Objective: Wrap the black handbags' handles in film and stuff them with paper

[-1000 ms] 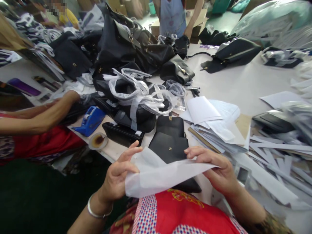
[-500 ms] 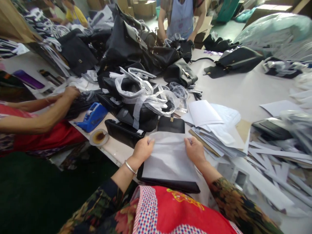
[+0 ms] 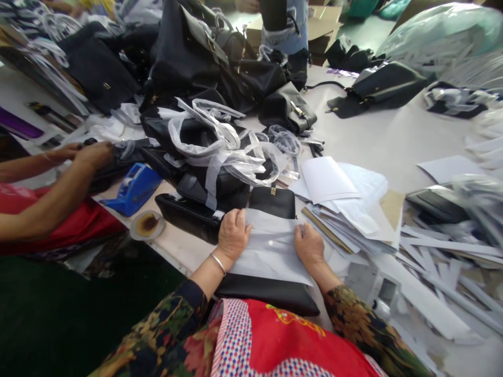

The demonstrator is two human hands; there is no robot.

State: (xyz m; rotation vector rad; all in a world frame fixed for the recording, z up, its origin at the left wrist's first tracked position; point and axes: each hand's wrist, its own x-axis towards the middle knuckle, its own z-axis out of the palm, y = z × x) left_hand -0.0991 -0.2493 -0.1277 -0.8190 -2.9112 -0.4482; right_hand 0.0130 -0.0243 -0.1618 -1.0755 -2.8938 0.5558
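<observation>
A thin sheet of white tissue paper (image 3: 271, 251) spans the gap between my two hands. My left hand (image 3: 234, 234) is closed on its left edge, and my right hand (image 3: 309, 244) pinches the far right part. Beneath the sheet lies a flat black leather bag (image 3: 271, 294), whose near strip shows by my apron while the rest is covered. Just beyond the paper, a small black wallet-like piece with a gold clasp (image 3: 272, 203) rests on the table. To the left of my left hand is a black zipped pouch (image 3: 188, 214).
Black bags with white-wrapped handles (image 3: 226, 146) are heaped ahead. A blue tape dispenser (image 3: 133, 189) and a round stained dish (image 3: 147, 225) stand at the left edge, near a co-worker's hands (image 3: 92, 154). Stacked papers (image 3: 334, 183) and paper strips (image 3: 444, 262) lie to the right.
The sheet's near edge has moved away from me, baring more of the black bag. My left hand has turned flatter over the paper. The co-worker opposite has raised a dark item.
</observation>
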